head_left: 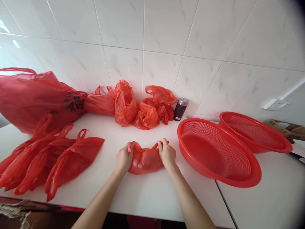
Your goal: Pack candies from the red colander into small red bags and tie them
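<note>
My left hand [124, 157] and my right hand [166, 154] each pinch one end of a bunched red plastic bag [145, 160] lying on the white counter [114, 197]. Between them the bag sags in a rounded bundle, touching the counter. To the left lie several flat red plastic carrier bags [71, 159], side by side with their handles pointing up and back. Neither hand touches those.
A large full red bag with black print [40, 101] and crumpled red bags [143, 108] stand against the tiled wall. A dark metal-capped flask [180, 109], two red mesh colanders [214, 149] and a wall socket [275, 104] are at right.
</note>
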A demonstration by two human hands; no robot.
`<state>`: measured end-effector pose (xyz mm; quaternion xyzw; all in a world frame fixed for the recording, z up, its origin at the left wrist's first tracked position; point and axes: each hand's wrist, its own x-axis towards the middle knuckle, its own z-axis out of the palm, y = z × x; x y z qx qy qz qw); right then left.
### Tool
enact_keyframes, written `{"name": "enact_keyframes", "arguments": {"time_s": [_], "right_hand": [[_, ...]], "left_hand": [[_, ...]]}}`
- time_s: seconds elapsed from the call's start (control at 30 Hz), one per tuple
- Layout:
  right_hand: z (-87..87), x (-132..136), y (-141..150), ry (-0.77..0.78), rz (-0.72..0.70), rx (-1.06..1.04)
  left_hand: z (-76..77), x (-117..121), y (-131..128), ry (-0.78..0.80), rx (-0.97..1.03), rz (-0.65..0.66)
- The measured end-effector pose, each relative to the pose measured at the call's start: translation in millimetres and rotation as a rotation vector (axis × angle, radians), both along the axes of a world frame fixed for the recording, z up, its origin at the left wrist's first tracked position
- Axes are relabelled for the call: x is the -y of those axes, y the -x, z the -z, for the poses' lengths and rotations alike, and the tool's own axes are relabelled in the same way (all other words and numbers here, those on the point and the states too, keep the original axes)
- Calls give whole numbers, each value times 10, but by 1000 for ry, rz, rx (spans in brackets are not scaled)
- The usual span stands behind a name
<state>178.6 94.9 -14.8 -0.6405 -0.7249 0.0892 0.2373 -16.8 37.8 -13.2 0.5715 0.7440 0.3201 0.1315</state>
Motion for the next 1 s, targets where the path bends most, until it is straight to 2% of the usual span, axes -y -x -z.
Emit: {"name": "enact_keyframes", "arguments": {"time_s": [0.1, 0.23, 0.37, 0.6, 0.8, 1.0], "right_hand": [[24, -143, 14, 5, -8, 10], [151, -235, 40, 34, -1, 6], [246, -249, 19, 70, 3, -3], [257, -248, 12, 66, 34, -17], [327, -250, 37, 7, 145, -35], [395, -282, 57, -42, 227, -102]], "left_hand": [[22, -203, 56, 62, -100, -1], [90, -366, 51, 119, -208, 17], [170, -384, 40, 137, -273, 30], [223, -404, 51, 67, -319, 20], [268, -418, 95, 6, -197, -77], [295, -402, 101, -91, 99, -221]]}}
